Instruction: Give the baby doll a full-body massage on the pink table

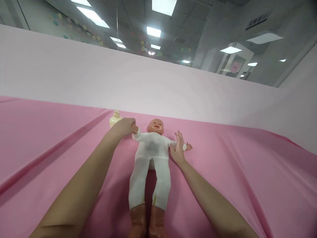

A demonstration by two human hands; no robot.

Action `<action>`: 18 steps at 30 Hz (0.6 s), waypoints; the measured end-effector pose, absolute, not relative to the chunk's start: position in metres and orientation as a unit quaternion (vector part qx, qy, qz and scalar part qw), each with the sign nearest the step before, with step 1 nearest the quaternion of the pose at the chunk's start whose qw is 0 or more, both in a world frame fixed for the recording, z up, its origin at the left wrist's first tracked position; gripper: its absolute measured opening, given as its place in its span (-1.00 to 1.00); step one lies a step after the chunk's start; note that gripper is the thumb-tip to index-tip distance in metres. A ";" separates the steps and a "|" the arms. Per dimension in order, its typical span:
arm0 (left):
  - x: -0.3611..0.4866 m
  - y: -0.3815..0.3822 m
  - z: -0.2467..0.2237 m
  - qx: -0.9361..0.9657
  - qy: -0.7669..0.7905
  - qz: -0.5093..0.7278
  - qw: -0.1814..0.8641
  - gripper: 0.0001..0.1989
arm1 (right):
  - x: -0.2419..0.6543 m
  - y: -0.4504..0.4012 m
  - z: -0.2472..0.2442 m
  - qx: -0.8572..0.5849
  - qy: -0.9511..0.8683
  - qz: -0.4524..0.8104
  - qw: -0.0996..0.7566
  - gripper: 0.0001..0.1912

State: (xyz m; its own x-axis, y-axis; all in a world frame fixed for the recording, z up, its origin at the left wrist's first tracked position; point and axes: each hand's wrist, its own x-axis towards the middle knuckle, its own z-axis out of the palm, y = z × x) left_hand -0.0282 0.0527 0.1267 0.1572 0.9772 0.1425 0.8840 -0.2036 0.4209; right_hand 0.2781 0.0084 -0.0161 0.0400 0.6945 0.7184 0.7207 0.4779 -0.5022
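A baby doll (153, 147) in white cloth lies on its back, its head toward the far side and its brown feet toward me. A grey patch marks the chest. My left hand (126, 126) is closed around the doll's hand or wrist at the left, and its fingers partly hide that spot. On the other side my right hand (177, 150) rests against the doll's outstretched arm, thumb and fingers apart. The doll's small hand (189, 146) shows beyond it. Behind my left hand stands a cream bottle (115, 118), its lower right part hidden.
A pink cloth (218, 185) with several folds covers the surface under the doll. A low white wall (158, 89) runs along the back, with glass (173, 36) above it reflecting or showing ceiling lights.
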 end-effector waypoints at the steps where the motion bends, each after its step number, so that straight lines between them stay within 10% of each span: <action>1: -0.018 0.049 0.122 0.767 0.591 0.221 0.116 -0.81 | 0.276 0.006 -0.014 -0.499 -0.705 -0.009 0.504 -0.41; 18: 0.064 0.049 0.015 0.824 0.469 0.318 -0.024 -0.79 | 0.250 -0.009 -0.012 -0.385 -0.798 0.140 0.443 -0.66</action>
State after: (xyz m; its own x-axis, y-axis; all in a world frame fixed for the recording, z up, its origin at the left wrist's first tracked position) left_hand 0.0639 0.0487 0.0155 0.3578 0.7577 0.5458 0.7884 -0.5584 0.2582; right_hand 0.2499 -0.0093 -0.0116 -0.3120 0.7373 0.5992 0.4900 0.6652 -0.5633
